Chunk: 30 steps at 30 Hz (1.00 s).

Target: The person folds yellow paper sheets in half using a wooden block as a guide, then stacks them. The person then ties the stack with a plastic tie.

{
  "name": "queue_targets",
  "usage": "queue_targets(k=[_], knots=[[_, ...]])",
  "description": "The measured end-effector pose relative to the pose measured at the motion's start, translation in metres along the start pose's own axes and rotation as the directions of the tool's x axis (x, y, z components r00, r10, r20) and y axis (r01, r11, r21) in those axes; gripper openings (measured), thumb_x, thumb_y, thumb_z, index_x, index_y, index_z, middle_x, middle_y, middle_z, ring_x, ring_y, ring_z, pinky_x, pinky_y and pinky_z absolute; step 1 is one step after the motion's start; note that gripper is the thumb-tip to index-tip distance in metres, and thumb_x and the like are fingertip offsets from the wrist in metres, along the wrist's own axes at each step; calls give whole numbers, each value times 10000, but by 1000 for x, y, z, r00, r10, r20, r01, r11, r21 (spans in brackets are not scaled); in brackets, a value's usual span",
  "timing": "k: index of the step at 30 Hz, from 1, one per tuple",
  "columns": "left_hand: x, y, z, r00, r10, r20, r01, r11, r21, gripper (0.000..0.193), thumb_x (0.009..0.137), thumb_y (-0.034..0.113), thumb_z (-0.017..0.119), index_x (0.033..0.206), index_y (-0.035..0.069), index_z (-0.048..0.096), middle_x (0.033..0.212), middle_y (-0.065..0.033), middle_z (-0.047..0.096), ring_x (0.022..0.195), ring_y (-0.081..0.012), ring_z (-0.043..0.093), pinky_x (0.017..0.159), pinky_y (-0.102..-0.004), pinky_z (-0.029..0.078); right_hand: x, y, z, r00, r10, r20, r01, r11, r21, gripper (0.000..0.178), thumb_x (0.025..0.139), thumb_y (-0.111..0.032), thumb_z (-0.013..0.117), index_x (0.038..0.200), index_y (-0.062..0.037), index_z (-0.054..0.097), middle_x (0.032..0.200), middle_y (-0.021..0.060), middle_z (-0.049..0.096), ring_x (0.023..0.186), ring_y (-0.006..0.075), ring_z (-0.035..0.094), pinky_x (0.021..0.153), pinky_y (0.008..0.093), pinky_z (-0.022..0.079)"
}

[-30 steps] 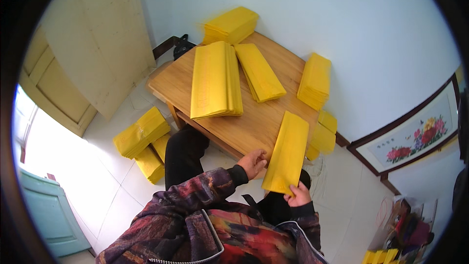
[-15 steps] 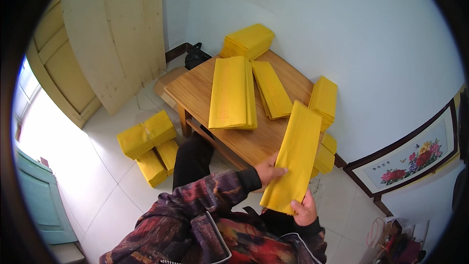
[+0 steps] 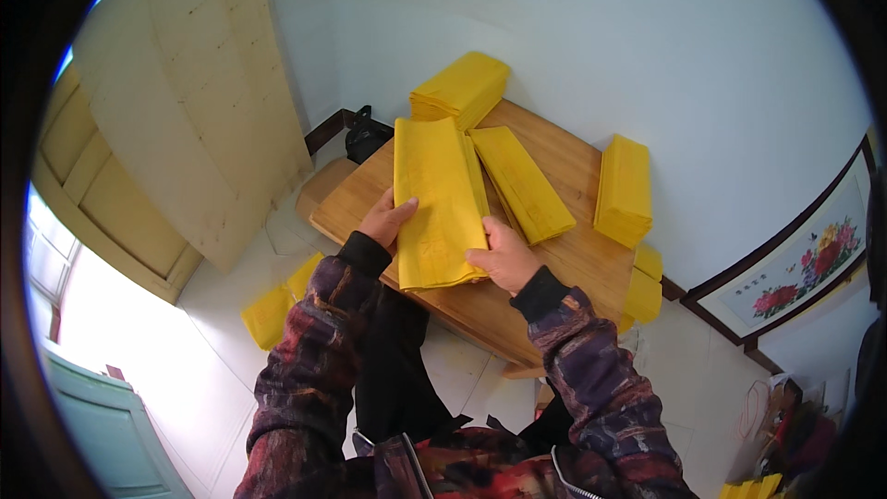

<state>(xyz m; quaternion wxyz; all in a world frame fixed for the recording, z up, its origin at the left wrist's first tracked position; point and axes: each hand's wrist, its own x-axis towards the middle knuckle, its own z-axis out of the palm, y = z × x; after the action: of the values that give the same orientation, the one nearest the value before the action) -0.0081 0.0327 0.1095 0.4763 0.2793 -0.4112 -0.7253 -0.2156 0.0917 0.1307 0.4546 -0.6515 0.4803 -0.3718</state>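
Note:
A folded sheaf of yellow paper (image 3: pixel 432 199) lies along the larger yellow stack at the middle of the wooden table (image 3: pixel 591 291). My left hand (image 3: pixel 388 220) grips its left edge, thumb on top. On the opposite side, near the front corner, my right hand (image 3: pixel 506 257) pinches the edge with its thumb over the paper. The stack beneath is mostly covered; its right side shows. Just right of it lies a slimmer yellow paper stack (image 3: pixel 524 185), slanting toward the right.
A thick yellow stack (image 3: pixel 459 88) sits at the table's back corner, another (image 3: pixel 625 189) at its right edge. More yellow bundles (image 3: pixel 273 314) lie on the floor. A black bag (image 3: pixel 368 135), wooden boards (image 3: pixel 176 83) and a framed flower picture (image 3: pixel 795 277) stand around the table.
Both hands have moved left and forward, bringing the yellow sheaf from beside the table's front edge onto the larger stack. The left hand has shifted to the sheaf's left edge.

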Motion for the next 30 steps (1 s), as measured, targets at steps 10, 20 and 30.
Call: queue_targets(k=[10, 20, 30], knots=[[35, -50, -39, 934, 335, -127, -224, 823, 521, 433, 866, 104, 560, 1242, -47, 408, 1159, -126, 541, 975, -184, 562, 839, -291, 454, -6, 25, 6, 983, 58, -173, -77, 992, -104, 397, 791, -170, 613, 1092, 47, 473, 950, 200, 603, 872, 315, 589, 787, 362, 464], [45, -58, -30, 978, 44, -205, 11, 967, 256, 792, 873, 217, 605, 1441, 90, 67, 1345, -146, 362, 1151, -223, 455, 900, -334, 447, 43, 112, -42, 929, 223, -296, -238, 971, -17, 544, 861, -406, 547, 1049, 102, 494, 914, 224, 588, 873, 291, 577, 803, 357, 450], [47, -54, -21, 986, -18, -166, 60, 965, 254, 708, 849, 115, 595, 1405, 102, 157, 1257, -148, 438, 1089, -259, 499, 866, -365, 476, 53, 108, -9, 886, 277, -373, -320, 946, -57, 412, 880, -295, 490, 1045, 76, 562, 987, 276, 594, 932, 406, 560, 825, 431, 432]])
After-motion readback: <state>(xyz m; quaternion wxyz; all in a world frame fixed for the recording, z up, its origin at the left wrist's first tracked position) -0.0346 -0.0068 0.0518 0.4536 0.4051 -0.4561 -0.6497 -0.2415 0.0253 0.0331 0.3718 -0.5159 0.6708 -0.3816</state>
